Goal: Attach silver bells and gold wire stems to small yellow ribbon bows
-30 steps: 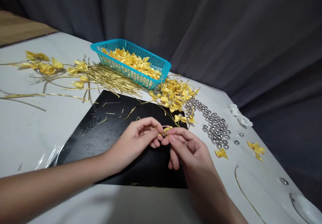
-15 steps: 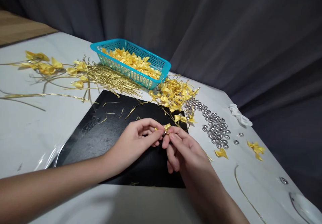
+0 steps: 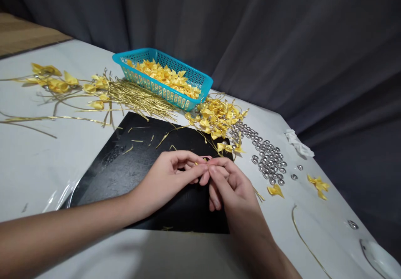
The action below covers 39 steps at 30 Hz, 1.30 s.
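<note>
Above the black board [image 3: 106, 187], my left hand [image 3: 175, 172] and my right hand [image 3: 230, 183] meet fingertip to fingertip. Both pinch a small yellow ribbon bow [image 3: 196, 163], mostly covered by the fingers. Only slivers of yellow show between the thumbs and index fingers. Beyond the hands, finished-looking yellow bows with gold ties [image 3: 219, 116] lie in a heap. Right of them spreads a pile of silver ring-like pieces [image 3: 271, 162]. Short gold clippings [image 3: 137, 141] are scattered on the board.
A blue basket [image 3: 206, 87] of yellow bows stands at the back, with a bundle of gold ties [image 3: 138, 97] in front. More bows [image 3: 58, 84] lie at the left. Loose bows [image 3: 318, 185], a white cloth [image 3: 299, 144] and a gold wire [image 3: 305, 241] are at the right.
The fingertips have drawn closer together over the bow, hiding more of it and its silver piece. My right hand has shifted slightly up.
</note>
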Available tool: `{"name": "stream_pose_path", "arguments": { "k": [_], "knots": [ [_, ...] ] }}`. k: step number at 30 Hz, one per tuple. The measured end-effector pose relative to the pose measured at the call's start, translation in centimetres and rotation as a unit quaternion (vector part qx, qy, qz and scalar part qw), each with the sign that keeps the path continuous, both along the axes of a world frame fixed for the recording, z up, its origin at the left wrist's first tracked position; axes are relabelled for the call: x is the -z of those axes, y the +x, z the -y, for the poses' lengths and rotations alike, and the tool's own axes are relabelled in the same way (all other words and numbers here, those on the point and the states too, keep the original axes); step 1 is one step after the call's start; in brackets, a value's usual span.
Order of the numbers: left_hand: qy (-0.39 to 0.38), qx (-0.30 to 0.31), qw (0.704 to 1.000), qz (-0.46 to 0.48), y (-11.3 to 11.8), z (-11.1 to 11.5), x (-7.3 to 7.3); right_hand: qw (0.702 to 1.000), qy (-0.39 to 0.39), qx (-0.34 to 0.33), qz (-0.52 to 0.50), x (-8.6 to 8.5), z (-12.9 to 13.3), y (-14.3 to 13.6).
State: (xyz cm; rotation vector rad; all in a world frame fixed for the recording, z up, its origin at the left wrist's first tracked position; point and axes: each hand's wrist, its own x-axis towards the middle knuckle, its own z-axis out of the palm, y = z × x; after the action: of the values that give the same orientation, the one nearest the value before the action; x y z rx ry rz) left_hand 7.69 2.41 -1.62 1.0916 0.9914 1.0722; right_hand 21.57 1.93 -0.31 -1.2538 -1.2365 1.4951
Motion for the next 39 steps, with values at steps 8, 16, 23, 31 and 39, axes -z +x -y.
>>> {"name": "stream_pose_path", "arguments": {
  "k": [8,16,23,31,39],
  "knots": [
    [-0.007,-0.020,1.000,-0.008,-0.1,0.1,-0.1,0.993,0.078,0.042,0.075,-0.9,0.4,-0.3],
    [-0.008,-0.010,0.999,-0.040,0.2,0.1,-0.1,0.995,0.069,0.035,0.070,-0.6,0.0,0.2],
    [-0.041,0.034,0.997,-0.054,0.3,0.1,-0.3,0.993,0.094,0.058,0.035,-1.2,-0.1,1.0],
    [-0.034,0.051,0.996,-0.061,0.2,0.1,-0.3,0.991,0.125,0.051,-0.003,-1.5,-0.3,1.6],
    [-0.037,0.059,0.997,-0.038,0.3,0.0,-0.3,0.986,0.111,0.030,0.119,-1.9,-1.0,1.8]
  ]
}}
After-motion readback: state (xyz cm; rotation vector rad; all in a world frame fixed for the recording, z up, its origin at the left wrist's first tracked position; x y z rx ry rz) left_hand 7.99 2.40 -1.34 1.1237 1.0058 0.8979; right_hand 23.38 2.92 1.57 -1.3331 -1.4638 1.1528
